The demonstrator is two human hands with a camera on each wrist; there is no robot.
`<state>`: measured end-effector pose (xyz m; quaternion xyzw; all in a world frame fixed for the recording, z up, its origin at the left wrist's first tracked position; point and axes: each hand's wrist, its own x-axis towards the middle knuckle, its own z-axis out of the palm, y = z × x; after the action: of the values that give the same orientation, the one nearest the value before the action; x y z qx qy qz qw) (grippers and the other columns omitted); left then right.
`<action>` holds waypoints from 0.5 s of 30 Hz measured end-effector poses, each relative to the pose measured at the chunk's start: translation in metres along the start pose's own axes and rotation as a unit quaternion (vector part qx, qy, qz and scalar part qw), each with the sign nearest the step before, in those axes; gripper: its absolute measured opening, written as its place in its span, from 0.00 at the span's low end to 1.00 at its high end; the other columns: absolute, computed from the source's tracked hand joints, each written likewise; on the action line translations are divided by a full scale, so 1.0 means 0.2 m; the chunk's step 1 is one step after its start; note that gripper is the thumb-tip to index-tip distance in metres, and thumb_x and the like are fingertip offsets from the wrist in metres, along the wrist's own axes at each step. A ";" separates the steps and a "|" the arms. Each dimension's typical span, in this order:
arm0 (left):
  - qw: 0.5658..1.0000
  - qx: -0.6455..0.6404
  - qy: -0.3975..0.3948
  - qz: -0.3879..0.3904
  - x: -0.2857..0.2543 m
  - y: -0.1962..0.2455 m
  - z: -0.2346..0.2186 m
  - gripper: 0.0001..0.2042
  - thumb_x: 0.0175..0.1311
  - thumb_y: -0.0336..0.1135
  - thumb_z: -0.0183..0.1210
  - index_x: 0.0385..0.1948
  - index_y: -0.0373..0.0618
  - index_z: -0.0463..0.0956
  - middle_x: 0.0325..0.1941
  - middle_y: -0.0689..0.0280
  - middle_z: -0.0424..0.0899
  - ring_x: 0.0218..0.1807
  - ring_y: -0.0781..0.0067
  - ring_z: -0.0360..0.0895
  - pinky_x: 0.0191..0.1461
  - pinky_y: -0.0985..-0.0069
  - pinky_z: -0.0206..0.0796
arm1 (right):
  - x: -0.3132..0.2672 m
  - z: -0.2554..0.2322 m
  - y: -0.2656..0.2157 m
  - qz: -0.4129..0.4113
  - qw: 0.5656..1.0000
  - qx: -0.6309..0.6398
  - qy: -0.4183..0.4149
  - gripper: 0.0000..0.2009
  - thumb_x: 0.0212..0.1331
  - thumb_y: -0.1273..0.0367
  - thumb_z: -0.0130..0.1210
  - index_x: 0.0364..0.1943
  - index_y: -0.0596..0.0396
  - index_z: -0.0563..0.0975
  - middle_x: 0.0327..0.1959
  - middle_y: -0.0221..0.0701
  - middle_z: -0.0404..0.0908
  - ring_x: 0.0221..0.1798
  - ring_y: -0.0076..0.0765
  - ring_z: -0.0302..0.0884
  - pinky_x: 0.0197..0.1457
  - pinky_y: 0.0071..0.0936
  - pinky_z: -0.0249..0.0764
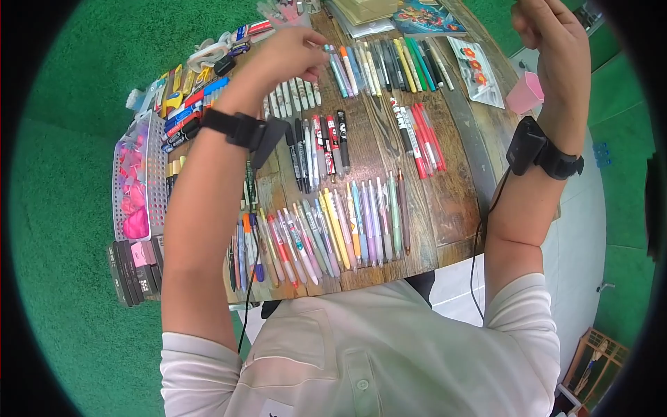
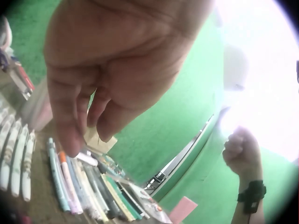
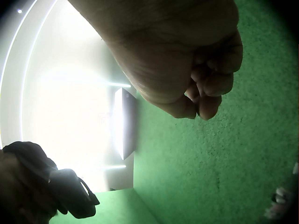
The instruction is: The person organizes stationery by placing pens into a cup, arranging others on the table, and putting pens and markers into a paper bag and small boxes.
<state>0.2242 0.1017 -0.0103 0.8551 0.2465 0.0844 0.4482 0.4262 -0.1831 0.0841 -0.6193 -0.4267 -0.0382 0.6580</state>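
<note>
My left hand (image 1: 290, 55) hovers over the back of the table, beside a row of white patterned pens (image 1: 292, 97) and a row of mixed pens and markers (image 1: 389, 66). In the left wrist view, the left hand's fingers (image 2: 70, 135) point down with a gap between fingertip and thumb, close above the mixed row (image 2: 98, 186). Nothing shows between them. My right hand (image 1: 552, 28) is raised beyond the table's right side. Its fingers (image 3: 217, 84) are curled in the right wrist view, with nothing seen in them.
Black and red pens (image 1: 323, 149) lie mid-table, red pens (image 1: 427, 139) to their right. A long row of colourful pens (image 1: 333, 233) lines the near edge. At left are a perforated basket (image 1: 158, 174) and markers (image 1: 184, 118); at right, a flower-decorated packet (image 1: 476, 73) and a pink cup (image 1: 526, 94).
</note>
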 end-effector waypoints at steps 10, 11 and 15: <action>0.983 -0.080 0.159 0.036 -0.70 0.11 -0.52 0.20 0.70 0.40 0.66 0.57 0.35 0.80 0.38 0.65 0.85 0.37 0.79 0.82 0.45 0.79 0.79 | 0.01 -0.05 0.08 0.025 0.999 -0.034 -0.029 0.19 0.72 0.59 0.58 0.49 0.66 0.83 0.24 0.18 0.67 0.28 0.14 0.57 0.36 0.18 0.50; 0.975 -0.102 0.195 0.042 -0.80 0.08 -0.56 0.19 0.71 0.39 0.65 0.57 0.35 0.80 0.37 0.66 0.85 0.36 0.80 0.81 0.42 0.80 0.77 | 0.02 -0.04 0.08 0.024 0.999 -0.025 -0.037 0.19 0.72 0.59 0.58 0.49 0.66 0.83 0.24 0.18 0.67 0.28 0.14 0.57 0.36 0.18 0.50; 0.933 -0.221 0.267 0.102 -1.13 -0.16 -0.71 0.18 0.74 0.37 0.61 0.57 0.33 0.79 0.34 0.67 0.82 0.32 0.82 0.77 0.34 0.82 0.69 | -0.01 0.02 0.06 0.041 0.997 -0.049 -0.050 0.18 0.68 0.57 0.61 0.46 0.60 0.86 0.26 0.17 0.71 0.29 0.14 0.58 0.35 0.18 0.51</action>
<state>-0.0334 0.1075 0.0647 0.7011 0.2434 0.4069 0.5326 0.4301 -0.1787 0.0730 -0.6685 -0.4313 -0.0011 0.6059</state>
